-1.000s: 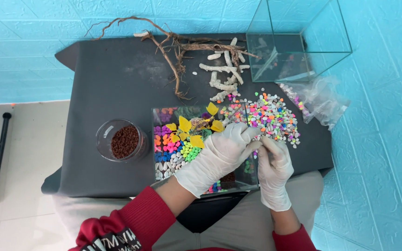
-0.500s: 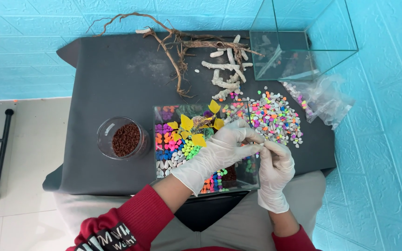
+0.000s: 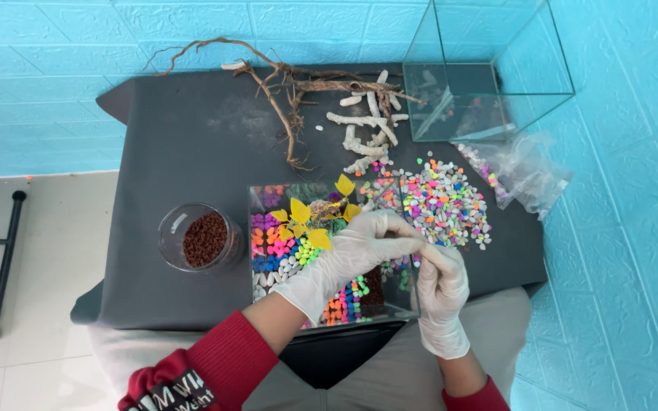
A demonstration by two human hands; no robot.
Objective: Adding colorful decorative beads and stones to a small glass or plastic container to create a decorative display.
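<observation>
Both my hands wear white gloves. My left hand [image 3: 352, 255] reaches from the lower left across a small glass tank [image 3: 255, 199]. That tank holds bands of coloured pebbles and a yellow-leaved plant [image 3: 302, 217]. My right hand [image 3: 442, 293] comes up at the tank's near right corner. The fingertips of both hands meet in a pinch just above that right side. Whether something small sits between them is hidden. A loose pile of coloured pebbles [image 3: 443, 202] lies just beyond my hands.
A black-covered table [image 3: 184, 137] carries a glass jar of brown granules [image 3: 203, 238], a driftwood branch [image 3: 283, 84], white coral pieces [image 3: 363, 129], a large glass tank [image 3: 489, 76] and a clear plastic bag [image 3: 523, 175]. A black metal stand [image 3: 1, 259] is on the floor at left.
My two hands stay together at the fingertips and have drifted slightly nearer to me over the small tank's right side. The view has shifted a little.
</observation>
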